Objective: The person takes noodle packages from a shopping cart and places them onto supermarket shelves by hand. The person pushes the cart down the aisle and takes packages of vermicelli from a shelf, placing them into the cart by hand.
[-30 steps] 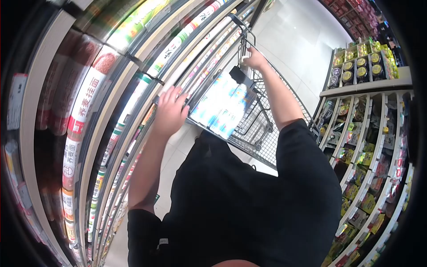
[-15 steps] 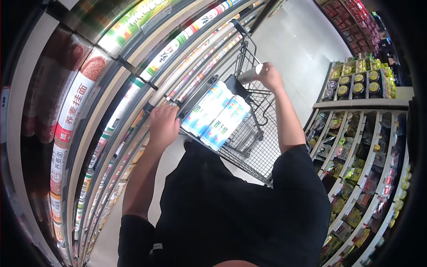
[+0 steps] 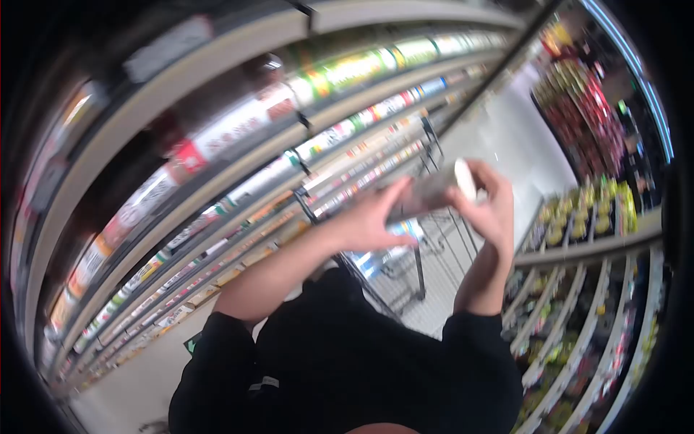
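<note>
Although motion blur smears much of the head view, the hold can be read: your right hand [image 3: 493, 202] has the gray cylinder [image 3: 431, 195] by its white end [image 3: 465, 181], thumb to one side and fingers curled round the other, closed to about the cylinder's width. The cylinder lies aslant ahead of you, seen against the shopping cart [image 3: 421, 271], its white end up and to the right, its other end toward your left hand [image 3: 365, 224]. For a steady two-handed hold, let the right fingers carry the load until the left ones have a sure bearing; line the left palm up with the cylinder's axis and press lightly, since stiffness is not readable here. Left fingers: spread wide, thumb below, the rest above, the lower end of the cylinder in the gap. Contact there: undetermined, owing to blur and overlap. Mind clearance to the shelf [image 3: 376, 12] on your left. Also noted: blue-and-white packs [image 3: 369, 265] in the cart, partly hidden by your left hand; display rack [image 3: 600, 244] to your right, apart from both hands.
</note>
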{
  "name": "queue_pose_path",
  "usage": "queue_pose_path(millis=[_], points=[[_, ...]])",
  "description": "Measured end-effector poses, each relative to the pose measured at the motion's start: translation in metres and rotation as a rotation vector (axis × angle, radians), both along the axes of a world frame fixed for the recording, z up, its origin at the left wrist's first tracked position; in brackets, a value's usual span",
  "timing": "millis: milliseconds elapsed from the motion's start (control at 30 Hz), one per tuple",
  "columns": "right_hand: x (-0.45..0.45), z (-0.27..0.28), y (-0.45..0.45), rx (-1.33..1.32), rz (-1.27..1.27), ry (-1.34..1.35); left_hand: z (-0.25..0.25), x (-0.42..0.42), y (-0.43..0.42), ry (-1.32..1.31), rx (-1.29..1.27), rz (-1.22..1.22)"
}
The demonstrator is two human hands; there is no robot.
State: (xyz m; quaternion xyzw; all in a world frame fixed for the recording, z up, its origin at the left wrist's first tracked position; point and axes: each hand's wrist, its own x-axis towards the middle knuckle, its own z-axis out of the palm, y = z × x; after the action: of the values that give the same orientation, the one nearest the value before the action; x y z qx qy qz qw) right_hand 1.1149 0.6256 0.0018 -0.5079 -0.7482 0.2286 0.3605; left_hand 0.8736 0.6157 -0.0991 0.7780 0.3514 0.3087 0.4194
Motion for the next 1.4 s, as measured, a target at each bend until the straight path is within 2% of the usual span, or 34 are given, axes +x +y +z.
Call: queue_pose_path(millis=[100, 167, 233, 267, 300, 367, 500, 567, 633, 700, 767, 833, 867, 967, 1000, 1033, 1100, 1167, 1200, 1300, 1400], points=[[-0.053, -0.002, -0.013, 0.092, 0.135, 0.105, 0.019, -0.027, -0.02, -0.221, -0.215, 0.005], [-0.073, -0.004, -0.012, 0.027, 0.223, 0.195, 0.019, -0.041, -0.028, -0.295, -0.292, 0.048], [-0.092, -0.047, -0.014, -0.094, 0.352, 0.561, 0.007, -0.055, -0.048, -0.326, -0.233, 0.158], [-0.094, -0.066, -0.014, -0.205, 0.461, 0.621, 0.007, -0.059, -0.06, -0.498, -0.144, 0.26], [-0.096, -0.08, -0.013, -0.241, 0.592, 0.584, 0.011, -0.069, -0.064, -0.566, -0.153, 0.256], [-0.116, -0.087, -0.025, -0.264, 0.697, 0.407, 0.017, -0.087, -0.073, -0.703, -0.187, 0.242], [-0.168, -0.018, -0.035, 0.017, 0.696, 0.159, 0.063, -0.11, -0.082, -0.754, 0.069, 0.283], [-0.177, 0.008, -0.013, 0.114, 0.711, 0.047, 0.087, -0.124, -0.078, -0.733, 0.326, 0.385], [-0.184, 0.048, 0.005, 0.408, 0.674, -0.015, 0.136, -0.158, -0.09, -0.741, 0.364, 0.267], [-0.185, 0.094, 0.02, 0.589, 0.676, -0.099, 0.171, -0.204, -0.099, -0.388, 0.67, 0.381], [-0.185, 0.135, 0.031, 0.707, 0.652, -0.259, 0.195, -0.226, -0.112, -0.454, 0.521, 0.42], [-0.193, 0.163, 0.042, 0.809, 0.61, -0.368, 0.208, -0.243, -0.109, -0.388, 0.461, 0.49], [-0.195, 0.177, 0.049, 0.739, 0.617, -0.472, 0.215, -0.247, -0.106, -0.356, 0.43, 0.527], [-0.205, 0.21, 0.069, 0.767, 0.608, -0.586, 0.253, -0.245, -0.106, 0.284, 0.565, 0.853], [-0.21, 0.215, 0.079, 0.787, 0.618, -0.585, 0.255, -0.258, -0.093, 0.578, 0.825, 0.919], [-0.214, 0.217, 0.092, 0.806, 0.622, -0.585, 0.26, -0.266, -0.082, 0.734, 1.039, 0.876], [-0.222, 0.219, 0.113, 0.841, 0.599, -0.564, 0.281, -0.264, -0.072, 0.891, 0.91, 0.926], [-0.233, 0.219, 0.138, 0.877, 0.576, -0.565, 0.289, -0.268, -0.059, 0.995, 0.891, 0.959], [-0.24, 0.223, 0.142, 0.853, 0.559, -0.566, 0.296, -0.27, -0.055, 0.995, 0.831, 0.909], [-0.254, 0.229, 0.147, 0.771, 0.484, -0.659, 0.307, -0.268, -0.043, 1.207, 0.664, 0.865], [-0.261, 0.232, 0.147, 0.696, 0.464, -0.703, 0.298, -0.28, -0.033, 1.117, 0.703, 0.889]])
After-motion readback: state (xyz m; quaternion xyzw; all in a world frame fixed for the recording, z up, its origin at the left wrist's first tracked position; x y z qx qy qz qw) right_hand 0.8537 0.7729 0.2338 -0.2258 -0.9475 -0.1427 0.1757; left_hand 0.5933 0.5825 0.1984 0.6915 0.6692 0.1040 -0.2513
